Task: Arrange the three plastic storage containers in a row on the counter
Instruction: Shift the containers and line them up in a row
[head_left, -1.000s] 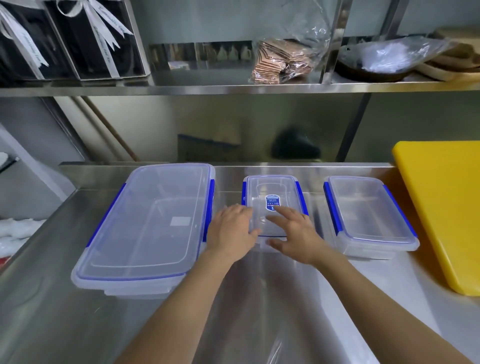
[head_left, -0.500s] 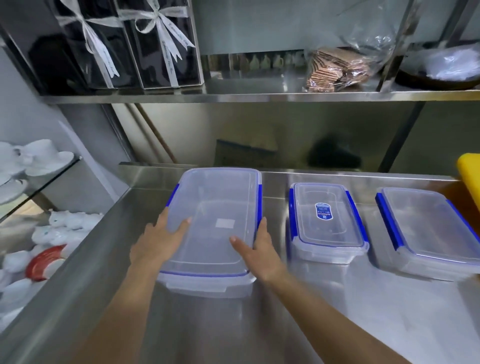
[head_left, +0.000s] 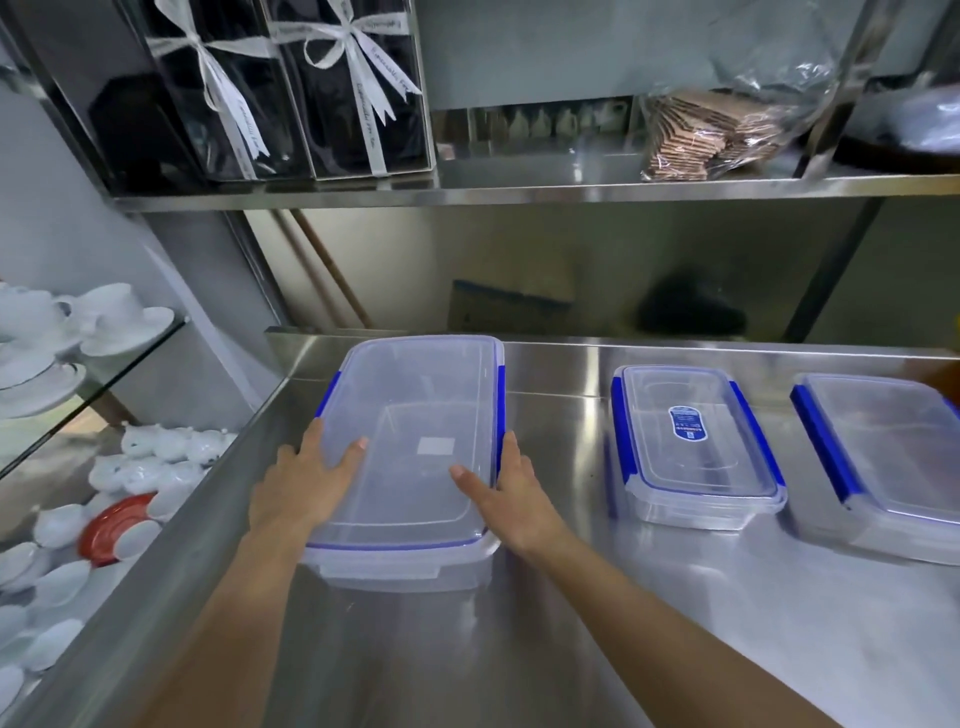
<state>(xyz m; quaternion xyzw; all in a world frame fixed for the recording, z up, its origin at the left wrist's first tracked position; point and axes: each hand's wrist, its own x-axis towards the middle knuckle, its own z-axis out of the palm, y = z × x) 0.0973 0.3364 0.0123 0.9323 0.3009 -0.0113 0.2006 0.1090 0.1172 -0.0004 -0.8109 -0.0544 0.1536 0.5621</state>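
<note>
Both hands bracketed the large container (head_left: 415, 447) at the left end of the steel desk (head_left: 675, 623): the left hand (head_left: 301, 488) lay flat against its left edge with fingers spread and the thumb resting on the lid, the right hand (head_left: 511, 493) pressed along the right side by the blue latch, thumb also on the lid. Neither was curled shut — they clamped the box between open palms rather than gripping it.

The box looked empty, its clear walls showing only the desk beneath, so it was probably light and would slide easily on polished steel. Thin plastic of that kind tends to flex if squeezed mid-wall; the stiffer spots were likely the rim and the latched sides, which is where the palms already sat. Smooth lid, smooth desk — a push low at the near corners would steer it better than pressure on top.

To its right stood the small container (head_left: 696, 447) with a blue label, well apart, and beyond it the third container (head_left: 893, 457), partly cut off by the frame edge. All three sat lidded and roughly side by side.
</note>
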